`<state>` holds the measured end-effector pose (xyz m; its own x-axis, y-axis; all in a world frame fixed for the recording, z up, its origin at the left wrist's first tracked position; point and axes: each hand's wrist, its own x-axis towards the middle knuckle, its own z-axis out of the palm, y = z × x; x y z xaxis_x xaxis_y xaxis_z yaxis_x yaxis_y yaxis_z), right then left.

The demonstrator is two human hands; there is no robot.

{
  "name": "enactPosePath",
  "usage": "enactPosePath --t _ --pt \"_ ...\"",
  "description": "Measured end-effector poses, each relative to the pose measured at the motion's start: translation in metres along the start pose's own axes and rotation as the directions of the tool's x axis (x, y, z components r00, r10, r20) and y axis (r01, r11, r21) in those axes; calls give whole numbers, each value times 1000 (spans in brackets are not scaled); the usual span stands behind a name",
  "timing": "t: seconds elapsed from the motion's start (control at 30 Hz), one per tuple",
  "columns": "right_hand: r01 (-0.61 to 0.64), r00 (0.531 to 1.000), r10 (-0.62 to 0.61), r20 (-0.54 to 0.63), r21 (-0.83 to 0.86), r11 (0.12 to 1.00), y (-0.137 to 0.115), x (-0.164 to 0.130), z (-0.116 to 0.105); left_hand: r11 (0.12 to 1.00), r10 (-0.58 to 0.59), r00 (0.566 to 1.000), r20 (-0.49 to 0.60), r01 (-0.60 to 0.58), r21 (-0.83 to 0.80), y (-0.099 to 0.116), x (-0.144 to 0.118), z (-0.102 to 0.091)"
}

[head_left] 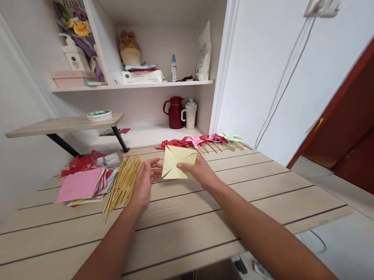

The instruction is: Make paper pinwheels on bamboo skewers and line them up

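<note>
A square of pale yellow paper [177, 158], slit inward from its corners, is held above the desk. My right hand [198, 169] grips its right edge, thumb on top and fingers behind. Just left of the square is my left hand [146, 177], fingers apart and partly curled, with nothing seen in it. Beside that hand lies a heap of thin wooden sticks [120, 186]. Further left sits a stack of coloured paper squares, a pink sheet [78, 185] on top. Finished-looking paper pinwheels on sticks [193, 141], in red, pink and pale green, line the desk's back edge.
The slatted wooden desk [207, 225] spans the view. Red paper pieces [80, 164] and a clear plastic box [110, 158] lie at the left, under a small raised shelf [64, 124]. A red jug [176, 114] and a speckled cup [190, 115] stand at the back.
</note>
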<state>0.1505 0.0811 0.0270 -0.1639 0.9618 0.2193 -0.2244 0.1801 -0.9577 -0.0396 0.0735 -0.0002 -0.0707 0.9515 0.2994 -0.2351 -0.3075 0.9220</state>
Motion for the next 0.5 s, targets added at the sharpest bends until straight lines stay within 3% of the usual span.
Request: enactPosePath --t 0.13,0.23,0.37,0.5 --pt "-16 1000 17 13 -96 995 5 2 -4 990 -138 973 185 142 -11 1 -8 8" --pt "-25 993 46 107 -194 981 8 2 -8 978 -203 946 251 209 4 0 -13 13" --pt "-11 973 73 218 -277 961 10 1 -10 964 -267 947 179 261 55 -5 -14 12" --pt "11 978 19 208 -142 990 9 0 -8 971 -239 968 72 240 -10 -7 -11 9"
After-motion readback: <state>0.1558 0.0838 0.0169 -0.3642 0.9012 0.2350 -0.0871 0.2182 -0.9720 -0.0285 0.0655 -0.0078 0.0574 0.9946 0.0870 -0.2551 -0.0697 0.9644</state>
